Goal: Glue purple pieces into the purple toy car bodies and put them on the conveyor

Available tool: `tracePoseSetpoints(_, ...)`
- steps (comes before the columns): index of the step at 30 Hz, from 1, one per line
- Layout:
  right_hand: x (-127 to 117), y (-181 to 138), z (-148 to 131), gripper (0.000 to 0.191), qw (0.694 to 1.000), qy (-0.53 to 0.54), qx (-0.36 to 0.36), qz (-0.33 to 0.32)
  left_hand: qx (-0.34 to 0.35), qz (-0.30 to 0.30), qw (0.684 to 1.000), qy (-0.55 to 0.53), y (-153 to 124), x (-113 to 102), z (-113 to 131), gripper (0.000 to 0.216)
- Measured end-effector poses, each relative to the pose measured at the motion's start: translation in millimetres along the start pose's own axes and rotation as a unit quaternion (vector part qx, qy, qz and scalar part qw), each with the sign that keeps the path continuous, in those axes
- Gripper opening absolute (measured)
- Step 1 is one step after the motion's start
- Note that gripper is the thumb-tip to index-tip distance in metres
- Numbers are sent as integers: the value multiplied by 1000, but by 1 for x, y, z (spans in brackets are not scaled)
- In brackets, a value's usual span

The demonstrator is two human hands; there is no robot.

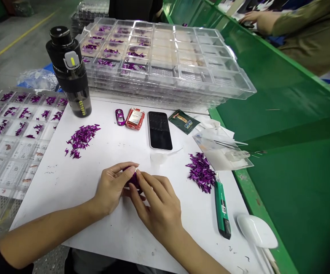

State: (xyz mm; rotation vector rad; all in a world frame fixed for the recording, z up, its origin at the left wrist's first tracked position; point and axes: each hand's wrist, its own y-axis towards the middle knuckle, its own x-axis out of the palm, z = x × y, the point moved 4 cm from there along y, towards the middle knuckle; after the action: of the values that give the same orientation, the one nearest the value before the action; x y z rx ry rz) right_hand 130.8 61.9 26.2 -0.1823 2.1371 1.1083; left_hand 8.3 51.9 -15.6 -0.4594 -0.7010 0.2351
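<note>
My left hand [112, 188] pinches a small, dark purple piece [134, 179] between thumb and fingers, just above the white tabletop. From the other side, the fingertips of my right hand [157, 201] close on the same piece. Most of it is hidden by my fingers, so its exact kind does not show. One pile of pointed, shiny purple parts [201, 172] lies to the right of my hands. Another heap of purple parts [83, 137] is farther off to the left. A purple toy car [120, 117] stands beyond my hands.
Near the toy car lie a red-and-silver item [135, 118], a phone [159, 130] and a green packet [184, 121]. A green-handled knife [222, 209] and white mouse-shaped object [257, 230] lie right. A bottle [70, 72] and stacked clear trays [165, 82] stand behind; a green partition [290, 125] rises right.
</note>
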Motion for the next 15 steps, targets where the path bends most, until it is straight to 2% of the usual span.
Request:
tracePoseSetpoints(2,3,-1,-5,41,998,-55,-34,8,-3,-3,1000,4,1,0,0,32)
tracePoseSetpoints(4,6,-2,-6,39,996,-80,-30,1,4,1,1000,15,1,-2,-1,29)
tracePoseSetpoints(7,12,-1,-2,25,993,-117,0,-26,40,4,998,43,2,-4,-2,25)
tracePoseSetpoints(10,16,-1,3,11,991,-122,-4,-52,60,-15,993,96,2,-4,-2,25)
tracePoseSetpoints(15,14,-5,4,19,992,-108,-48,-35,84,-75,972,206,-1,0,4,17)
